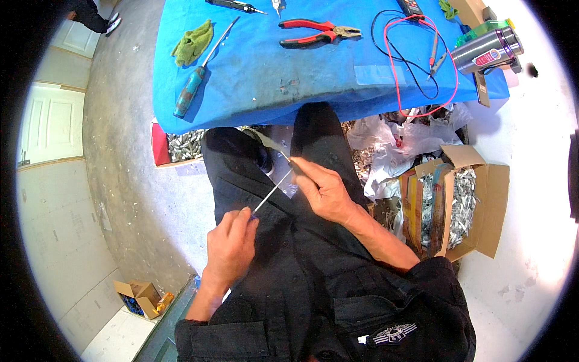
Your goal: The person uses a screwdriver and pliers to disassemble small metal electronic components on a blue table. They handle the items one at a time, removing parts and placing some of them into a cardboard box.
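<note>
Over my lap, my left hand (231, 242) is closed around the handle of what looks like a screwdriver. Its thin metal shaft (272, 192) slants up to the right, and the handle is mostly hidden in the fist. The shaft's far end reaches the fingertips of my right hand (325, 190). Those fingers are pinched together on a small metal piece (285, 155), of which only a sliver shows; its kind is too small to tell.
Ahead is a blue-covered table with red-handled pliers (319, 34), a blue-handled screwdriver (192, 89), a green cloth (193, 43), test leads (391, 54) and a metal flask (487, 51). An open cardboard box (491, 211) of metal pieces stands at right. Another person's leg (90, 17) shows far left.
</note>
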